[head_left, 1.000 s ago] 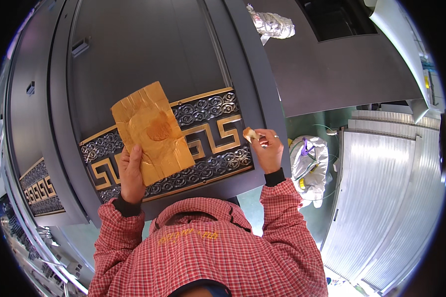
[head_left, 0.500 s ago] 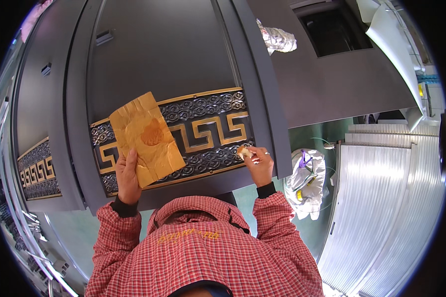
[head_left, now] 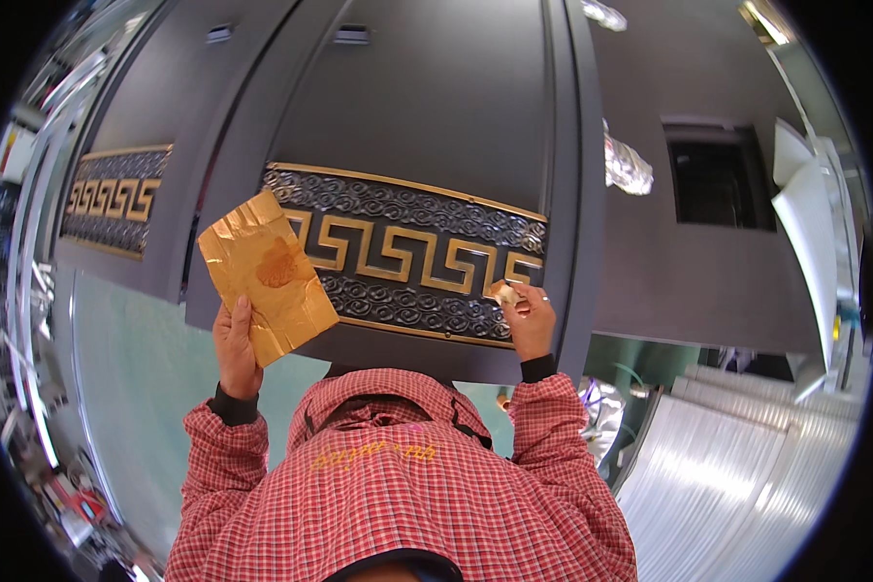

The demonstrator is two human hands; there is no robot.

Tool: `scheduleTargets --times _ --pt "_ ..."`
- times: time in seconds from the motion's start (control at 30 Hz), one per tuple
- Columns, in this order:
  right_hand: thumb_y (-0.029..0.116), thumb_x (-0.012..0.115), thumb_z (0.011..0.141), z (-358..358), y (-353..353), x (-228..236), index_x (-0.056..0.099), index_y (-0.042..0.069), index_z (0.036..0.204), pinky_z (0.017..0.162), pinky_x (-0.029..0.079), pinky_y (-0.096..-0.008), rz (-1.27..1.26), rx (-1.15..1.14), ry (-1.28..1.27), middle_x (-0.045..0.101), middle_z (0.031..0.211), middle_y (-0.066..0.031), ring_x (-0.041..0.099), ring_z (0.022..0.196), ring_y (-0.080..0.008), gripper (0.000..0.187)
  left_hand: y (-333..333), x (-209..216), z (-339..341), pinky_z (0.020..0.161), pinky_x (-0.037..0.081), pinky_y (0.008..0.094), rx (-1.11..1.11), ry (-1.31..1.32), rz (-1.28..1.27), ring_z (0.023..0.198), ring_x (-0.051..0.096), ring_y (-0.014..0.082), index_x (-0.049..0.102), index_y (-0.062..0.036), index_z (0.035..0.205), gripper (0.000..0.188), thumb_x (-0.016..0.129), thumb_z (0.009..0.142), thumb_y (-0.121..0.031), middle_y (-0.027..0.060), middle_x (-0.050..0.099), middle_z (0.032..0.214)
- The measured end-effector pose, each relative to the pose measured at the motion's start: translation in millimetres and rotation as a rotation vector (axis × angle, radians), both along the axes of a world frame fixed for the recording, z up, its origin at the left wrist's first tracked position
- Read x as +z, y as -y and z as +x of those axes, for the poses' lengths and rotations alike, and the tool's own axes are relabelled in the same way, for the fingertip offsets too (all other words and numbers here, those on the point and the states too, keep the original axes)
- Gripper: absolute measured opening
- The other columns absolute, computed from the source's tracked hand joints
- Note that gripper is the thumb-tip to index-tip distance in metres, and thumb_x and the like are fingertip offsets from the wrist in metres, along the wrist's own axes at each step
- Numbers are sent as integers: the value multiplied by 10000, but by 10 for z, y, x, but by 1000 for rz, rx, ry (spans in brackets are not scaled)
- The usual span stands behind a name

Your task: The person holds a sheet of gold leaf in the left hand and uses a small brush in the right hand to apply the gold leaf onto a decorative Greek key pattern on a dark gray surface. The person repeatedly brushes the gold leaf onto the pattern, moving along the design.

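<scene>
My left hand [head_left: 238, 347] grips the lower edge of a gold foil-faced sheet [head_left: 286, 325], which bears a reddish-brown wet-looking patch near its middle. Pinched in the fingers of my right hand [head_left: 532, 323] is a small pale wad [head_left: 503, 292] with a brown-stained side; whether it is sponge or cloth I cannot tell. That hand is over the right end of a raised ornamental band [head_left: 398, 254] with a gold key pattern and dark swirls, on a dark grey door panel [head_left: 427, 107]. Whether the wad touches the band is not plain.
A second dark panel [head_left: 175, 87] with the same band stands at the left. On the right lie a dark sheet with a rectangular opening [head_left: 718, 175], a foil-like wrapped bundle [head_left: 628, 165] and ribbed translucent sheets [head_left: 727, 475]. Green floor [head_left: 136, 388] shows below the panels.
The view has shifted, so the panels sit further right and more level. Both hands keep their holds; my right hand remains near the band's right end, a little higher on it.
</scene>
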State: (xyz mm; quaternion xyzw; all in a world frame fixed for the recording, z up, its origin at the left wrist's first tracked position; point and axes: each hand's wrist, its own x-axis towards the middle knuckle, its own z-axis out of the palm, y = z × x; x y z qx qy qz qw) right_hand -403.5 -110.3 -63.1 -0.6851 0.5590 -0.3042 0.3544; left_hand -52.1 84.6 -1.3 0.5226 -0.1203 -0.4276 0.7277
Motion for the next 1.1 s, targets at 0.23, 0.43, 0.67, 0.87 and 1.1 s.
scheduleTargets --times 0.23,0.43,0.67,0.87,1.1 --pt "20 688 769 220 173 207 650 32 979 595 491 -235 -18 197 54 603 852 -43 604 672 -119 214 -489 89 -387 853 513 314 224 -3 95 992 620 183 501 12 1234 322 467 984 -189 92 610 1154" --pt "21 613 855 834 -48 693 559 -1 1087 616 492 -210 352 371 395 628 902 -51 588 711 -79 239 -865 69 -430 847 505 303 335 -96 5 977 610 153 510 19 1214 299 484 979 -163 86 613 1142" --pt "25 661 835 1922 -702 1000 565 25 1109 647 501 -213 490 618 641 616 943 -33 587 755 -91 290 -1543 97 76 852 496 297 358 -64 -15 963 598 135 490 44 1206 300 486 975 -148 87 605 1126" --pt "-21 648 827 3048 -1536 1178 585 -9 1081 632 479 -206 526 761 638 625 913 -31 578 717 -85 262 -2244 120 707 840 485 281 394 -13 -4 950 585 116 485 42 1196 299 513 962 -143 76 604 1114" --pt "-72 679 772 4115 -2280 1345 608 -29 1051 699 479 -200 174 1031 428 589 971 -38 590 781 -87 292 -2853 171 1327 819 479 275 460 7 -10 936 570 100 474 40 1199 320 525 961 -168 65 604 1083"
